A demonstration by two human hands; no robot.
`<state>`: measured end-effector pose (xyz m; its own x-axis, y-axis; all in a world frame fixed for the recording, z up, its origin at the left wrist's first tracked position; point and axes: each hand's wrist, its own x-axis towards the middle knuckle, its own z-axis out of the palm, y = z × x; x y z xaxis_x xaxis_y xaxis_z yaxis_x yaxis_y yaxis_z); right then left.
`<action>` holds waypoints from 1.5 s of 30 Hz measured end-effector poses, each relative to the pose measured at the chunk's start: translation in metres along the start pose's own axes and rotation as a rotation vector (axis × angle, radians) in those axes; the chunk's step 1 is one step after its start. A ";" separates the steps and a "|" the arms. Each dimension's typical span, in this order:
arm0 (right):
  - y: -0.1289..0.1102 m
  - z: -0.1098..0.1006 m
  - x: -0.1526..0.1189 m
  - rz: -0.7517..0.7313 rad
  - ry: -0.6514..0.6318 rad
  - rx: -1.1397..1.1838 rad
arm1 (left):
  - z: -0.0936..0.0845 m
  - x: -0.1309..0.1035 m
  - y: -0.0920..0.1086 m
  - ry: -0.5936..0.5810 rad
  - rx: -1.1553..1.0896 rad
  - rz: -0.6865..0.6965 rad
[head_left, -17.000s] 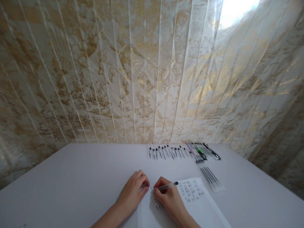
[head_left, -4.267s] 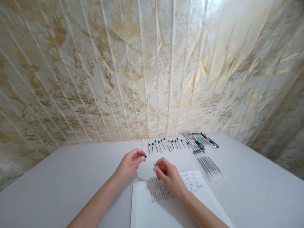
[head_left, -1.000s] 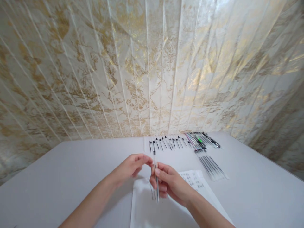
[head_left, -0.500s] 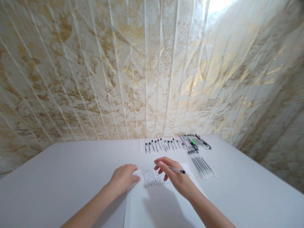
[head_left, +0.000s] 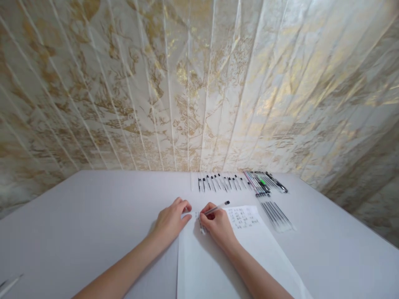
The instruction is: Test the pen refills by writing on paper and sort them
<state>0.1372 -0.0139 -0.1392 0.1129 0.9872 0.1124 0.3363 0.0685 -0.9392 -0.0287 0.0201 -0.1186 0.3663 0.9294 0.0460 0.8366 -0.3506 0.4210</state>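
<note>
A white sheet of paper [head_left: 199, 265] lies on the table, with rows of dark handwriting near its top. My right hand [head_left: 216, 224] is closed round a clear pen [head_left: 218, 207] with a black end; its tip is down at the upper left of the writing, hidden by my fingers. My left hand [head_left: 172, 218] rests at the paper's upper left edge, thumb and fingers apart, holding nothing.
A row of several black-capped pens [head_left: 220, 182] lies along the back of the pale table [head_left: 93, 216]. More pens [head_left: 268, 182] and a pack of refills [head_left: 277, 214] are at the right. A pen [head_left: 11, 284] shows at the lower left.
My right hand has come down onto the paper, and the pen in it now points up to the right. My left hand's fingers have lifted and curled. The view has shifted slightly.
</note>
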 end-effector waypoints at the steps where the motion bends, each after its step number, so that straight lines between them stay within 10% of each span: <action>1: 0.000 0.000 -0.001 -0.014 -0.003 -0.012 | 0.002 0.000 0.000 0.011 -0.001 -0.006; 45: -0.004 0.000 -0.006 -0.064 -0.056 -0.077 | 0.010 -0.005 0.004 0.093 0.048 -0.004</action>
<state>0.1347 -0.0198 -0.1357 0.0375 0.9878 0.1512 0.4121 0.1225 -0.9029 -0.0233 0.0129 -0.1262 0.3258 0.9366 0.1290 0.8571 -0.3502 0.3778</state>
